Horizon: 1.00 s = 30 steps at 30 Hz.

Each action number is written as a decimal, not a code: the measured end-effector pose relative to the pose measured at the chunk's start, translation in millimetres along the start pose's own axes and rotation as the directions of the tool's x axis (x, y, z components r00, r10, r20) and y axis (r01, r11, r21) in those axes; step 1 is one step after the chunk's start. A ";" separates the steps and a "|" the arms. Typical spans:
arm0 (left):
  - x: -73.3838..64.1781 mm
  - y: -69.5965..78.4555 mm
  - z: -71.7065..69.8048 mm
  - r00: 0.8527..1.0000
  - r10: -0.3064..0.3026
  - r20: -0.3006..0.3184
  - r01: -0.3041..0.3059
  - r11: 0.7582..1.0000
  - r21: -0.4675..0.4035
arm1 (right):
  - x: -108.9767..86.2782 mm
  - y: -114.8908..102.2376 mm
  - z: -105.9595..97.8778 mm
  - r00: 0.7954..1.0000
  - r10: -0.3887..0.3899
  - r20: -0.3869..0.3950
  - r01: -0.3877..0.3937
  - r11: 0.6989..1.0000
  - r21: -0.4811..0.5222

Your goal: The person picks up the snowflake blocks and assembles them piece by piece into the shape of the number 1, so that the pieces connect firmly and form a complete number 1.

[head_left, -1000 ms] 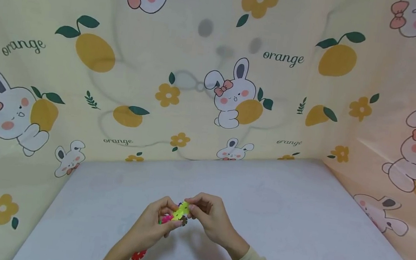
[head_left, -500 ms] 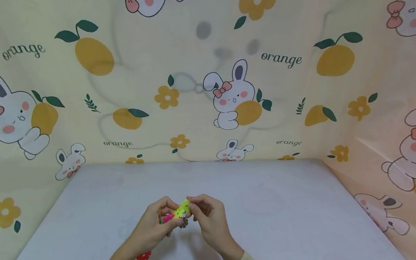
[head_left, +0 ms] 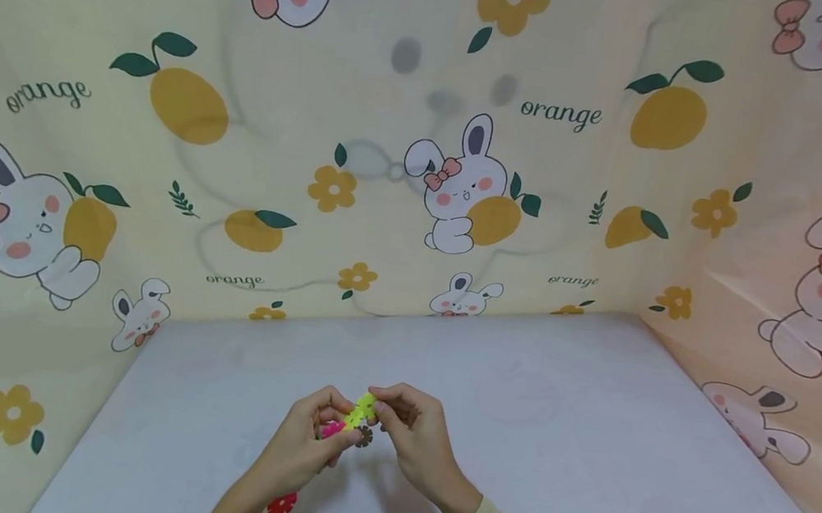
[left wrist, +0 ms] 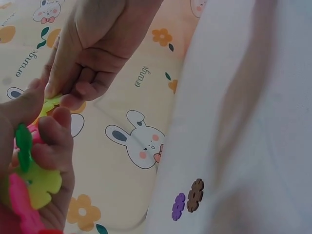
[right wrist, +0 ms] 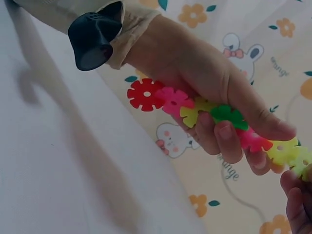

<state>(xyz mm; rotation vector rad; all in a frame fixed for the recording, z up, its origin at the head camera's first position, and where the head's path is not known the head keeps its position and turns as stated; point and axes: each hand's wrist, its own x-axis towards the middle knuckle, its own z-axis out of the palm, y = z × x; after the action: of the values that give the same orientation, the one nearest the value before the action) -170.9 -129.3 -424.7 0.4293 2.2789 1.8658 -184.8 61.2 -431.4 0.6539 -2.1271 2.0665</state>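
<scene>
My left hand (head_left: 304, 436) grips a chain of joined plastic snowflake discs, its thumb and fingers curled round the middle. The chain's red disc (right wrist: 136, 92) sticks out beyond the palm, followed by a pink disc (right wrist: 171, 99), a yellow disc (right wrist: 189, 117), a green disc (right wrist: 230, 117) and another pink disc (right wrist: 253, 140). At the other end are two yellow discs (right wrist: 280, 152) joined together. With thumb and fingers, my right hand (head_left: 424, 444) pinches the outermost yellow disc (head_left: 366, 405). Fingers partly hide the joints.
On the white table (head_left: 550, 435) below the hands lie a brown disc (left wrist: 195, 196) and a purple disc (left wrist: 178, 207), side by side. A cloth printed with rabbits and oranges (head_left: 265, 152) rises behind and beside the table. A black device (right wrist: 95, 36) sits on the left wrist.
Both hands keep their hold and barely move. The yellow end of the chain has tilted slightly, and the red end has shifted a little to the right in the head view.
</scene>
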 end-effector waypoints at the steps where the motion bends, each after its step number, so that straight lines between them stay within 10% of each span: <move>1: 0.2 0.0 0.2 1.000 0.001 0.000 -0.001 1.000 -0.004 | 0.1 0.0 0.1 1.000 0.000 -0.003 0.000 1.000 -0.004; 30: 0.8 3.6 -4.2 0.999 0.000 -0.035 0.006 0.984 0.177 | 4.1 4.1 -6.2 0.991 0.072 0.117 -0.069 0.997 -0.028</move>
<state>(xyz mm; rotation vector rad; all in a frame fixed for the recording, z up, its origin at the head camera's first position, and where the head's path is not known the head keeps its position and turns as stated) -172.5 -132.3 -420.3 0.4199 2.4779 1.6879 -191.3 66.3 -433.3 0.7251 -2.2663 2.0835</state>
